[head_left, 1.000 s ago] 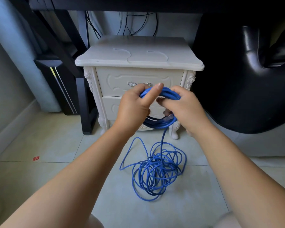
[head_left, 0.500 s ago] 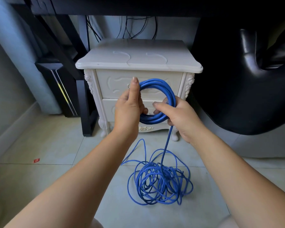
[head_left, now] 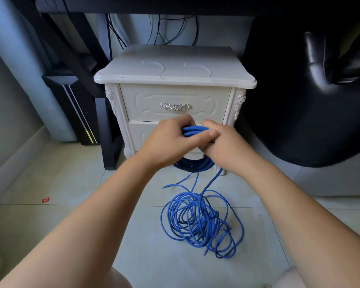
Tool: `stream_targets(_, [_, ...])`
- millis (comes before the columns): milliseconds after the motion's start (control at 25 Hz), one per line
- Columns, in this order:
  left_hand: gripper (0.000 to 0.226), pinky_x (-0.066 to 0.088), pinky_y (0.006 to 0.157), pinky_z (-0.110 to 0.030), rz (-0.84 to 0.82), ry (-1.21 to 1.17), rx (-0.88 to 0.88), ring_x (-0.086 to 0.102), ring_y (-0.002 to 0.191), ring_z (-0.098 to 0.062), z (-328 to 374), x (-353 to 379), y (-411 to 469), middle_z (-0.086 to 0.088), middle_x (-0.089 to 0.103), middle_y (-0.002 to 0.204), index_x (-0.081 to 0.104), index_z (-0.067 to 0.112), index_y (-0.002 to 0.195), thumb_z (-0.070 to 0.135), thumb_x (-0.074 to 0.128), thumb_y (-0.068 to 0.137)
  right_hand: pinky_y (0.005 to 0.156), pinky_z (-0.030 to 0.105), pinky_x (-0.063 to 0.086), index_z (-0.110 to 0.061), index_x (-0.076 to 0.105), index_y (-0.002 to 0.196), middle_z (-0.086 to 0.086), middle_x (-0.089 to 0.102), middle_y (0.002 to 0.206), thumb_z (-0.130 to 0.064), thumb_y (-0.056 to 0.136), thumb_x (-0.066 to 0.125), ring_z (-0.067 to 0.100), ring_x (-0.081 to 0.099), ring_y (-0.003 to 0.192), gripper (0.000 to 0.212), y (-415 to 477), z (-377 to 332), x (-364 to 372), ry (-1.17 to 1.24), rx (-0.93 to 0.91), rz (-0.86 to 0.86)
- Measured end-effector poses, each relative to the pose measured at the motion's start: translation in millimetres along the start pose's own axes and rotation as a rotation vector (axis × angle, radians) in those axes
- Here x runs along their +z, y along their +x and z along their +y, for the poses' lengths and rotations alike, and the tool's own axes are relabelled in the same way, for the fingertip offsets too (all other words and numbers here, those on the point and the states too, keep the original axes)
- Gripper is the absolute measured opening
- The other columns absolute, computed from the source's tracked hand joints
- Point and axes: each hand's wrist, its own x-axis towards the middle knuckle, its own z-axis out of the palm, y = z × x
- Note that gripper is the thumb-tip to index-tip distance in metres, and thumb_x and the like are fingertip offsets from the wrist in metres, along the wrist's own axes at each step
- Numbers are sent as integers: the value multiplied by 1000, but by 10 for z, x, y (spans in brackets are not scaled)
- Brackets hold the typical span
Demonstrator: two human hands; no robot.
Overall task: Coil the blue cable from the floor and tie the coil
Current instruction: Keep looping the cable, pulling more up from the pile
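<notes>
Before the white nightstand [head_left: 175, 67], the hands now meet over the top of the coil [head_left: 193, 165], where half a second ago they held it apart as an open, upright ring at drawer height. It now hangs below them, and only its lower arc shows under the wrists. That suggests one more turn has just been laid on and gathered in, yet most of the blue cable [head_left: 200, 223] still lies in a loose tangle on the floor tiles, with two strands rising from it to the hands, so coiling looks far from finished and tying is not yet due. The left hand [head_left: 170, 140] wraps its fingers round the bunched strands, thumb lying across them. The right hand [head_left: 227, 146], touching it, curls over the same bundle from the other side. Both forearms reach forward and converge, wrists close together.
</notes>
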Motion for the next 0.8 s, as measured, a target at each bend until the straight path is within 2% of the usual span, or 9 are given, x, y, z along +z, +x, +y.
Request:
stream_targets(80, [56, 26, 48, -24, 6, 64, 22, 32, 52, -12, -7, 40, -7, 6, 39, 55, 51, 9, 69, 63, 67, 76, 49, 31, 32, -21, 37, 72, 0, 48, 62, -22, 85, 53, 25, 46, 60, 20, -9, -27, 11, -118, 5, -2])
stream_targets(120, [53, 24, 48, -24, 30, 14, 18, 31, 51, -11, -5, 53, -3, 6, 37, 54, 51, 7, 68, 56, 69, 80, 50, 32, 34, -23, 36, 70, 0, 48, 62, -22, 84, 54, 26, 48, 61, 23, -11, -38, 9, -109, -2, 23])
stream_targets(240, [45, 24, 46, -19, 141, -180, -15, 30, 47, -8, 27, 77, 20, 11, 35, 49, 52, 4, 68, 42, 70, 85, 65, 39, 55, -32, 51, 73, 0, 64, 72, -31, 75, 63, 24, 68, 71, 13, -12, -53, -23, 150, 11, 110])
stream_targets(360, [53, 25, 48, -24, 240, -343, -50, 31, 53, -16, 55, 92, 34, 0, 34, 55, 48, -7, 75, 40, 69, 87, 73, 39, 59, -20, 61, 91, -1, 69, 80, -27, 77, 72, 16, 72, 70, 19, 8, 9, -3, 421, 160, 84])
stream_targets(480, [49, 27, 57, -33, 340, -493, -107, 33, 59, -19, 102, 77, 39, -8, 32, 62, 47, 3, 72, 45, 64, 89, 71, 35, 57, -14, 60, 89, 2, 65, 77, -20, 80, 74, 15, 68, 68, 18, -20, 33, 11, 570, 275, -38])
stream_targets(560, [42, 28, 58, -34, 405, -601, -170, 33, 52, -18, 133, 65, 50, -1, 33, 56, 48, 13, 69, 47, 62, 90, 74, 40, 58, -8, 63, 100, 6, 68, 83, -22, 83, 74, 24, 71, 74, 24, -37, 28, -2, 665, 314, -126])
stream_targets(600, [41, 29, 59, -34, 437, -650, -200, 33, 48, -15, 141, 64, 59, 4, 33, 53, 49, 16, 68, 48, 60, 91, 68, 38, 56, -7, 64, 103, 4, 69, 83, -23, 84, 73, 22, 70, 71, 27, -41, 22, -6, 697, 310, -140])
stream_targets(680, [40, 32, 63, -35, 455, -719, -243, 34, 43, -10, 142, 78, 73, 10, 33, 49, 49, 20, 67, 50, 57, 92, 57, 31, 46, -14, 66, 94, -3, 65, 73, -26, 84, 73, 14, 61, 59, 17, -31, 15, 16, 717, 295, -50])
stream_targets(800, [44, 35, 62, -34, 294, -785, -233, 32, 43, -10, 116, 129, 77, 10, 32, 47, 43, 20, 64, 52, 51, 95, 53, 25, 38, -19, 63, 73, -9, 63, 62, -27, 86, 67, 12, 48, 57, 16, -23, 4, 46, 688, 337, 181])
